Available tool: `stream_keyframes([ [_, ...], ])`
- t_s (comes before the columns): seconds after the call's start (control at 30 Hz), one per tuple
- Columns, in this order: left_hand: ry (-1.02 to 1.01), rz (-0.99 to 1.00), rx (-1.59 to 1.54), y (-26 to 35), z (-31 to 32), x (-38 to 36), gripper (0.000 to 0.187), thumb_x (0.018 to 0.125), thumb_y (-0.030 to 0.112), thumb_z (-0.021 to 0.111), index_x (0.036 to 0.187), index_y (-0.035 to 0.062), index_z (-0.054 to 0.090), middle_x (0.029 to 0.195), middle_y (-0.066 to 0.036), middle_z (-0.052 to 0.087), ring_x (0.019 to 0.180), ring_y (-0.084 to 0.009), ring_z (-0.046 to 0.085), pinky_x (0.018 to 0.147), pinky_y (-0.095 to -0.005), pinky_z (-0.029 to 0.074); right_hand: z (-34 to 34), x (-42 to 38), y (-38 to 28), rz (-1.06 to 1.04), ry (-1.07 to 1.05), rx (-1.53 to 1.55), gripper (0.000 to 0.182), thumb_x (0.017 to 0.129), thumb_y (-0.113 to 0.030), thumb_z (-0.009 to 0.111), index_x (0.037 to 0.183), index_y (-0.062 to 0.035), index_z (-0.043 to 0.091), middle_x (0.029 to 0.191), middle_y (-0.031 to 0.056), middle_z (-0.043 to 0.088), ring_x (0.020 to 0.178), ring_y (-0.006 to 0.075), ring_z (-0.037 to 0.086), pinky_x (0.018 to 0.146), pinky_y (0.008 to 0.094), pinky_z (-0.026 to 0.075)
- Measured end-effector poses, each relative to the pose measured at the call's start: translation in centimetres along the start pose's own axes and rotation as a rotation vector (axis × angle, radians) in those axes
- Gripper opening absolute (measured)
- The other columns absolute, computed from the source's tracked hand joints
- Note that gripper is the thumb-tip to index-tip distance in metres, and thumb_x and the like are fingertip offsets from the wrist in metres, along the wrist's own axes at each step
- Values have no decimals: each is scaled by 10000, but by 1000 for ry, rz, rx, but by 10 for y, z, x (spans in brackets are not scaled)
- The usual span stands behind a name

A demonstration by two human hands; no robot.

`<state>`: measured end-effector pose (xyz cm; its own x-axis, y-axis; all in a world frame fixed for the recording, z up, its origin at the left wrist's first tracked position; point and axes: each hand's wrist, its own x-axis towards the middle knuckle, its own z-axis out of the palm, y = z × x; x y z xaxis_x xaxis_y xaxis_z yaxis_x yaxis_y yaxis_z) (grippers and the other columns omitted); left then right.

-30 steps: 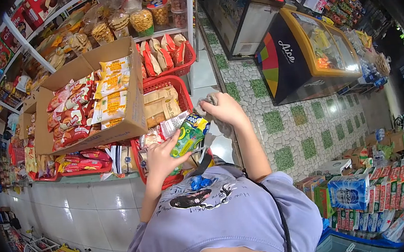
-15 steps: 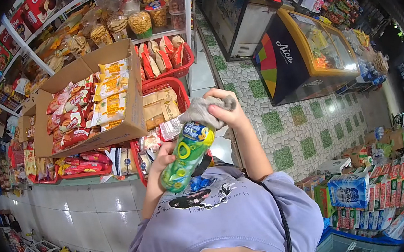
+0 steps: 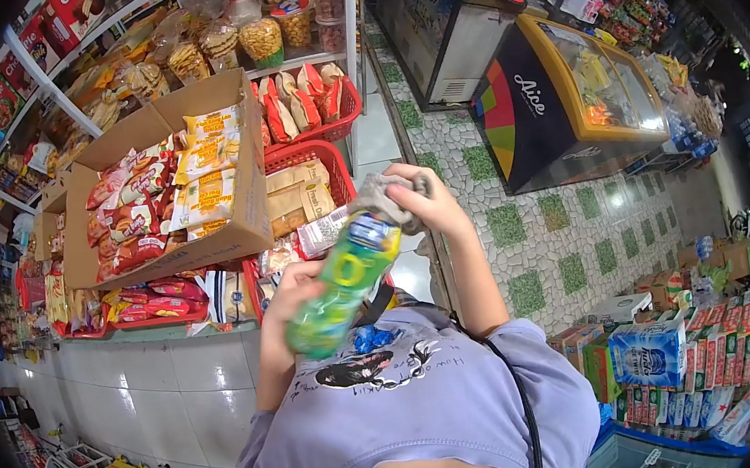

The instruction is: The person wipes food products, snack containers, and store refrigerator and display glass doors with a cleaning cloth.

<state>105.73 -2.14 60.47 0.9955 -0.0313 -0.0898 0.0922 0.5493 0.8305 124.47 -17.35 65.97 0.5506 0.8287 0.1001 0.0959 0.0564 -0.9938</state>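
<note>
A green cylindrical container (image 3: 344, 278) with a blue and yellow printed band leans across in front of my chest. My left hand (image 3: 286, 303), blurred by motion, is wrapped around its lower part. My right hand (image 3: 427, 203) grips a grey cloth (image 3: 380, 199) bunched over the container's upper end. That end is hidden under the cloth, so its cap cannot be made out. Just beyond the cloth lie packaged goods in a red basket (image 3: 330, 156).
A cardboard box (image 3: 249, 206) of red and yellow snack packets sits to the left on the counter. Shelves with jars (image 3: 262, 43) rise behind it. An Aice freezer (image 3: 518, 118) stands on the patterned floor at right, with stacked cartons (image 3: 648, 356) nearer me.
The container's lower end has shifted slightly left along with my left hand, which now blurs. My right hand and the cloth have moved slightly to the right.
</note>
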Motion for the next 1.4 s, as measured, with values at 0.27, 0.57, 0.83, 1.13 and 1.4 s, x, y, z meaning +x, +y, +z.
stream_keyframes([
  [0.27, -61, 154, -234, -34, -17, -8, 328, 807, 230, 417, 1016, -23, 419, 887, -195, 488, 655, -176, 544, 526, -206, 433, 10, 9, -6, -66, 87, 50, 216, 711, -221, 517, 792, -21, 530, 655, -8, 505, 614, 57, 444, 551, 209, 365],
  [0.57, 490, 168, 199, 31, 60, -2, 397, 778, 268, 501, 1061, 0, 424, 921, -151, 512, 702, -151, 544, 616, -250, 438, 22, 7, 28, -44, 104, 141, 246, 732, -226, 505, 792, 11, 529, 697, 7, 521, 643, 63, 451, 584, 204, 369],
  [0.83, -305, -278, -484, 1, 12, 11, 690, 633, 332, 640, 1147, 0, 321, 931, -173, 512, 778, -269, 554, 633, -349, 473, 16, 11, 15, -285, 27, -104, 249, 704, -189, 520, 839, 20, 532, 641, 41, 538, 598, 70, 479, 547, 221, 391],
  [1.13, 394, 151, 1636, 3, 9, 30, 800, 566, 345, 666, 1178, 23, 265, 947, -218, 507, 839, -337, 521, 673, -383, 439, 23, 15, 30, 208, 304, -716, 278, 704, -307, 491, 753, -40, 556, 504, 104, 514, 493, 165, 520, 500, 294, 398],
  [1.4, -181, -205, -92, 1, 16, 16, 736, 604, 367, 657, 1153, 27, 303, 873, -182, 528, 760, -267, 565, 612, -332, 472, 13, 4, 19, -80, 157, -216, 257, 688, -247, 513, 705, 8, 540, 618, 40, 529, 553, 109, 473, 507, 247, 367],
])
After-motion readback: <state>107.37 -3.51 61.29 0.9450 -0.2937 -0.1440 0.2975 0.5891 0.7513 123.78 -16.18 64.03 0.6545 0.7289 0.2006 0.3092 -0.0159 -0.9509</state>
